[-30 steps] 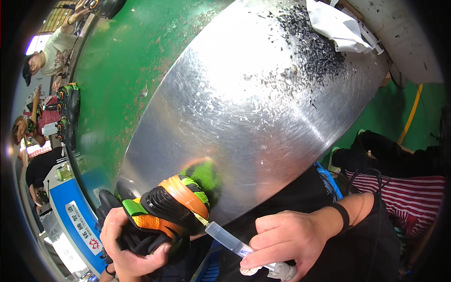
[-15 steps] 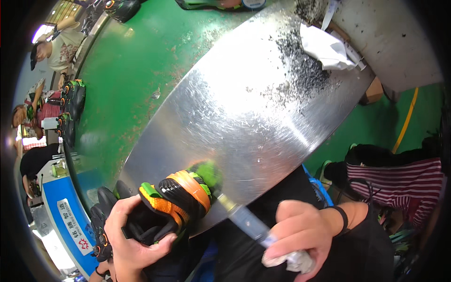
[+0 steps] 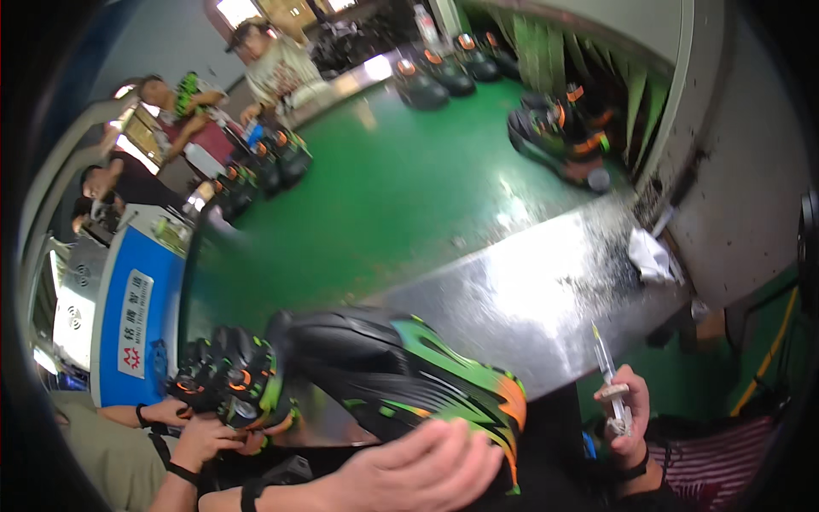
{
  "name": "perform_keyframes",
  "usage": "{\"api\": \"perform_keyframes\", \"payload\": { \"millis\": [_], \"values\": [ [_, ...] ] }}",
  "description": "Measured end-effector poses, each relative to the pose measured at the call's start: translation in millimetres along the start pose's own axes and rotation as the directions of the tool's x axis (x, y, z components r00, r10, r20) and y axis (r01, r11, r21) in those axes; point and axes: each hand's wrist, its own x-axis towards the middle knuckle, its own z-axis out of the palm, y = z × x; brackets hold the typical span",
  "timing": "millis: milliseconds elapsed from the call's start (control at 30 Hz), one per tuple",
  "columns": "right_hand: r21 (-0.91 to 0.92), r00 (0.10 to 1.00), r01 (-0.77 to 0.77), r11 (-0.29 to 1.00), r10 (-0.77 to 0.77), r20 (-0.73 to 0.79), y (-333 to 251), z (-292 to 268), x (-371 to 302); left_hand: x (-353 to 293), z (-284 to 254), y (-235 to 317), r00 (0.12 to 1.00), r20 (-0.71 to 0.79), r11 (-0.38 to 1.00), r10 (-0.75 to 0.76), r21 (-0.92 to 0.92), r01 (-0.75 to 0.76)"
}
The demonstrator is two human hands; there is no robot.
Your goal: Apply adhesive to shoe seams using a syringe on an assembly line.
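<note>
A sports shoe [image 3: 392, 363] in black, green and orange lies turned on its side above the near edge of the metal sheet. My left hand [image 3: 418, 469] has its fingers curled against the shoe's near orange-and-green end; they are slightly blurred, and the thumb is hidden. To the right, my right hand [image 3: 633, 405] grips a clear syringe [image 3: 604, 354], its thin yellowish tip pointing up and away from the shoe. Something white and crumpled [image 3: 621, 421] is also between those fingers.
At lower left, a co-worker's hands [image 3: 205, 439] are at several black shoes [image 3: 235, 375]. A metal sheet [image 3: 512, 299] covers the near part of the green table [image 3: 367, 205]. White cloth [image 3: 650, 256] lies by the right wall. More shoes [image 3: 559, 136] stand along the far edge.
The shoe has been turned from opening-up onto its side. My right hand has drawn the syringe away to the right and tipped it upward. The view has swung toward the far workers.
</note>
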Motion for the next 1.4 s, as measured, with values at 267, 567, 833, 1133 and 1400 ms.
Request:
{"api": "perform_keyframes", "payload": {
  "millis": [267, 567, 833, 1133, 1400],
  "values": [
    [0.08, 0.999, -0.015, 0.997, 0.018, -0.033, 6.3, 14.0, -3.2, -3.7, -7.4, 9.7, 0.983, 0.042, 0.977, 0.18, 0.108, -0.183],
    [0.069, 0.995, -0.035, 0.997, 0.028, 0.093, -5.1, 18.0, 7.0, -42.6, -6.2, -46.7, 0.649, -0.224, 0.611, -0.727, -0.644, 0.461],
    [0.114, 0.996, -0.021, 0.993, 0.01, 0.094, -4.8, 15.9, -3.5, -49.5, -0.4, -35.3, 0.528, -0.15, 0.387, -0.836, -0.843, 0.373],
    [0.101, 0.99, -0.029, 0.994, 0.015, 0.14, 1.1, 17.6, 8.3, -51.5, 15.4, -45.2, 0.484, -0.194, 0.39, -0.853, -0.854, 0.345],
    [0.033, 0.991, -0.006, 0.999, 0.001, 0.132, 17.8, -0.1, 14.5, 29.0, 40.2, -107.0, 0.89, -0.186, 0.905, -0.417, -0.173, 0.388]
  ]
}}
